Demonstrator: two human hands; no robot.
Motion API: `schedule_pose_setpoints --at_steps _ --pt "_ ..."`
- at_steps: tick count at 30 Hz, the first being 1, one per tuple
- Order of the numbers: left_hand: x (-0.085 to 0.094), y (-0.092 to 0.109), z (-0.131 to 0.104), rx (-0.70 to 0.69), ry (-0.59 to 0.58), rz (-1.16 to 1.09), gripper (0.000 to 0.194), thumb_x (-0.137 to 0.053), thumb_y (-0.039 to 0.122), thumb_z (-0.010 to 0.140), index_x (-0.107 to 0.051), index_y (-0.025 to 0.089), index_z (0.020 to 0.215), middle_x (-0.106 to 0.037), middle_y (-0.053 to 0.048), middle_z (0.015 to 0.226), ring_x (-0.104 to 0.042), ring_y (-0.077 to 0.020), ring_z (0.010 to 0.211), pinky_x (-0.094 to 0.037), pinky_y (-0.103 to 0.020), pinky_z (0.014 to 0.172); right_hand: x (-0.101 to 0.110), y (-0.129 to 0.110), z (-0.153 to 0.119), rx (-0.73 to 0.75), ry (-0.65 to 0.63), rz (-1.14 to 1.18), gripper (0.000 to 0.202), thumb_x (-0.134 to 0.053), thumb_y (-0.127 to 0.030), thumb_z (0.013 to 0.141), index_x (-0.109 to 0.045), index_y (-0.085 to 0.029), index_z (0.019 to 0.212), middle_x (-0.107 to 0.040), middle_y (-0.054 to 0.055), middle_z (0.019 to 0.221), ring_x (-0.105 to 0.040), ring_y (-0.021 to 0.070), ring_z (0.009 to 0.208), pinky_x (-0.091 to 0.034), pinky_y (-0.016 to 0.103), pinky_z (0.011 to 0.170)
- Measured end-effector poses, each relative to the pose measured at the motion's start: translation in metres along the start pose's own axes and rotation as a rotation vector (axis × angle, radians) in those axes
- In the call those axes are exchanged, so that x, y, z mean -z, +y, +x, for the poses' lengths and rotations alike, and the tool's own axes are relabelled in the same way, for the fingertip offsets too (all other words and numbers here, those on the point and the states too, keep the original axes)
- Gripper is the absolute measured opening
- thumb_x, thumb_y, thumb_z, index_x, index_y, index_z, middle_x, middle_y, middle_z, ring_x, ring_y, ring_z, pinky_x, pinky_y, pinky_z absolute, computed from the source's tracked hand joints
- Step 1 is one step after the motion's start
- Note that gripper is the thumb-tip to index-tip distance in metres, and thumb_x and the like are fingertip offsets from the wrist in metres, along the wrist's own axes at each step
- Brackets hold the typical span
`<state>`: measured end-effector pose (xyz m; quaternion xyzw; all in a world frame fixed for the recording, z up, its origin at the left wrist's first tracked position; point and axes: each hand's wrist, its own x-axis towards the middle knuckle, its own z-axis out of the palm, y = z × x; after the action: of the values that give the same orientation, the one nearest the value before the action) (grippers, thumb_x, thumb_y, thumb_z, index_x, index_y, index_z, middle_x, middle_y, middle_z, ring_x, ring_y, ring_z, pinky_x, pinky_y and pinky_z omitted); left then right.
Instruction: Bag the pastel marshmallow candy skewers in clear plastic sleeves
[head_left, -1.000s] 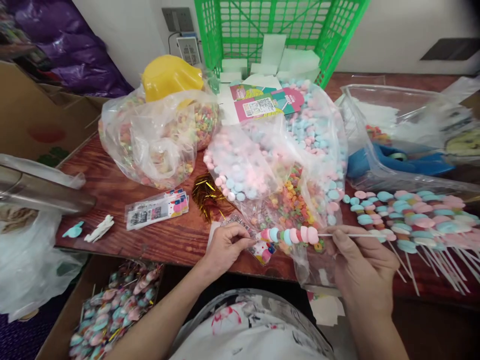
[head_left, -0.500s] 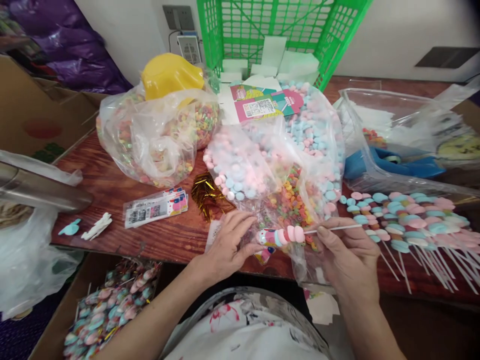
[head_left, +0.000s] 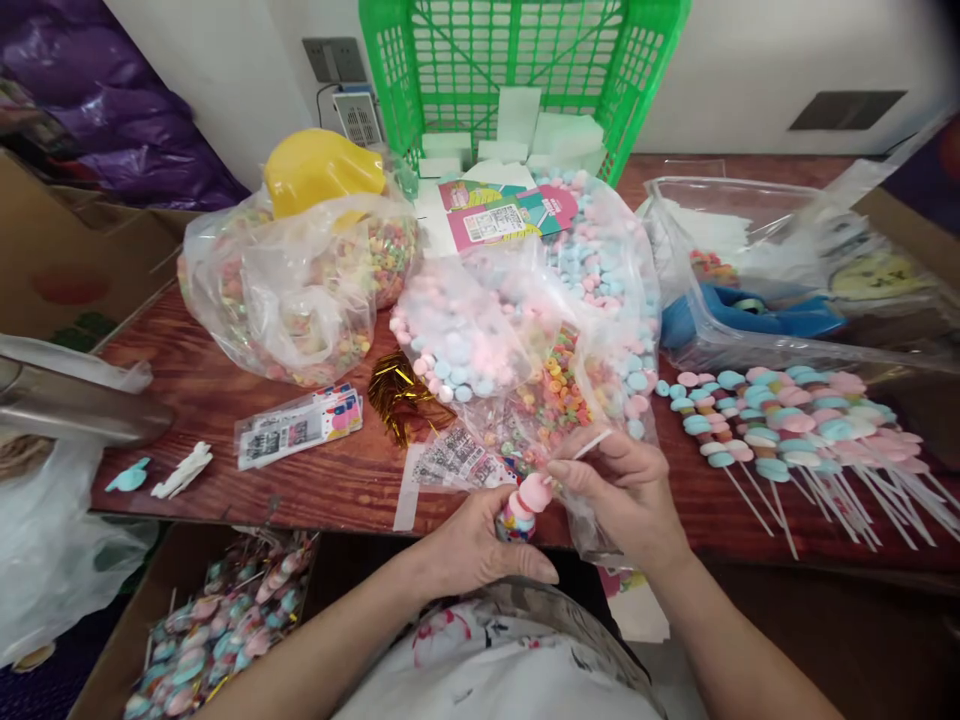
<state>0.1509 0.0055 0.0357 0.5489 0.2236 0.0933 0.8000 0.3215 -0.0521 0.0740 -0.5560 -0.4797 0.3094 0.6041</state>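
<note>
A candy skewer (head_left: 534,493) of pink and pale pieces hangs between my hands near the table's front edge, its lower part inside a printed wrapper (head_left: 514,528). My left hand (head_left: 480,545) is curled around the wrapped part, thumb stretched beneath it. Between thumb and fingers my right hand (head_left: 619,485) pinches the white stick (head_left: 592,444), which slants up to the right. Beyond the hands lie flat printed wrappers (head_left: 461,458) and an open bag of ring-shaped candy (head_left: 564,385). Finished-looking pink and blue skewers (head_left: 795,425) lie in rows at the right.
Bags of marshmallows (head_left: 465,330) and candy rings (head_left: 277,290) stand behind, with a green crate (head_left: 630,90) at the back. A clear bin (head_left: 720,345) is at right, a metal flask (head_left: 90,400) at left. A box of wrapped skewers (head_left: 112,640) sits below the table.
Both hands have come lower and closer to my body, the right one also leftward. The skewer has turned from nearly level to steeply tilted. The view has shifted slightly.
</note>
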Motion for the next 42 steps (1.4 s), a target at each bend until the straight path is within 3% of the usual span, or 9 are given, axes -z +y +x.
schedule_pose_setpoints --at_steps 5,9,14,20,25,28,30,37,42 --pt "0.001 0.004 -0.003 0.113 0.034 0.023 0.04 -0.085 0.027 0.058 -0.059 0.013 0.085 -0.045 0.006 0.069 -0.037 -0.0074 0.063 -0.03 -0.019 0.058 0.008 -0.002 -0.002 -0.005 0.118 -0.003 0.011 -0.074 -0.022 0.077 -0.065 -0.02 0.071 -0.063 -0.003 0.065 -0.056 0.0101 0.059 -0.045 0.021 0.055" --pt "-0.003 0.01 0.0 0.187 0.0 -0.018 0.039 -0.085 0.032 0.057 -0.051 0.015 0.068 -0.043 0.008 0.059 -0.037 -0.0053 0.052 -0.027 -0.019 0.049 0.007 -0.002 0.001 -0.03 0.046 -0.023 0.012 -0.074 -0.023 0.076 -0.065 -0.019 0.07 -0.062 -0.002 0.065 -0.055 0.0108 0.059 -0.044 0.022 0.054" --pt "-0.004 0.01 0.005 0.24 -0.055 -0.14 0.041 -0.086 0.035 0.055 -0.052 0.015 0.067 -0.05 0.008 0.056 -0.046 -0.0052 0.044 -0.036 -0.018 0.044 0.008 -0.002 0.007 -0.062 -0.01 -0.045 0.015 -0.073 -0.025 0.075 -0.063 -0.018 0.067 -0.06 -0.002 0.064 -0.053 0.0107 0.058 -0.041 0.023 0.054" --pt "0.001 0.009 0.008 0.312 -0.03 -0.052 0.041 -0.084 0.037 0.058 -0.049 0.017 0.066 -0.05 0.007 0.05 -0.044 -0.0055 0.038 -0.027 -0.015 0.033 -0.014 0.002 -0.002 -0.17 -0.194 -0.048 0.022 -0.065 -0.029 0.08 -0.056 -0.018 0.063 -0.053 -0.004 0.056 -0.047 0.0096 0.053 -0.037 0.022 0.05" --pt "0.001 0.006 0.007 0.227 0.002 -0.073 0.035 -0.083 0.031 0.057 -0.056 0.014 0.07 -0.05 0.007 0.053 -0.043 -0.005 0.043 -0.033 -0.017 0.04 -0.029 0.017 -0.013 -0.08 -0.211 -0.084 0.022 -0.061 -0.024 0.081 -0.056 -0.018 0.06 -0.055 -0.002 0.061 -0.051 0.0117 0.06 -0.041 0.025 0.059" --pt "-0.002 0.012 0.006 0.172 0.037 -0.112 0.04 -0.086 0.025 0.053 -0.056 0.015 0.077 -0.047 0.009 0.058 -0.038 -0.0028 0.047 -0.03 -0.015 0.044 -0.019 0.018 -0.007 -0.14 -0.132 0.084 0.005 -0.065 -0.024 0.079 -0.064 -0.02 0.077 -0.061 -0.001 0.073 -0.055 0.0124 0.066 -0.045 0.024 0.062" --pt "-0.005 0.015 0.006 0.147 0.03 -0.109 0.042 -0.086 0.025 0.054 -0.051 0.016 0.074 -0.043 0.01 0.058 -0.035 -0.0021 0.049 -0.029 -0.015 0.046 -0.01 0.015 0.0 -0.138 -0.075 0.133 0.012 -0.067 -0.025 0.079 -0.066 -0.022 0.091 -0.064 -0.001 0.081 -0.057 0.0124 0.07 -0.046 0.023 0.063" --pt "-0.003 0.002 0.008 0.176 -0.04 0.038 0.051 -0.066 0.061 0.073 -0.051 0.014 0.06 -0.046 0.005 0.046 -0.038 -0.004 0.037 -0.029 -0.018 0.038 -0.017 0.012 -0.002 0.108 -0.273 -0.163 0.021 -0.051 -0.021 0.091 -0.071 -0.021 0.085 -0.064 0.0 0.067 -0.057 0.0124 0.061 -0.045 0.025 0.06" --pt "0.005 0.007 0.011 0.066 0.13 -0.138 0.053 -0.057 0.065 0.079 -0.05 0.016 0.062 -0.048 0.004 0.046 -0.045 -0.0074 0.039 -0.036 -0.019 0.042 -0.018 0.022 -0.016 0.069 -0.215 -0.203 0.04 -0.054 -0.029 0.091 -0.056 -0.03 0.13 -0.064 0.006 0.114 -0.058 0.0195 0.102 -0.045 0.037 0.093"
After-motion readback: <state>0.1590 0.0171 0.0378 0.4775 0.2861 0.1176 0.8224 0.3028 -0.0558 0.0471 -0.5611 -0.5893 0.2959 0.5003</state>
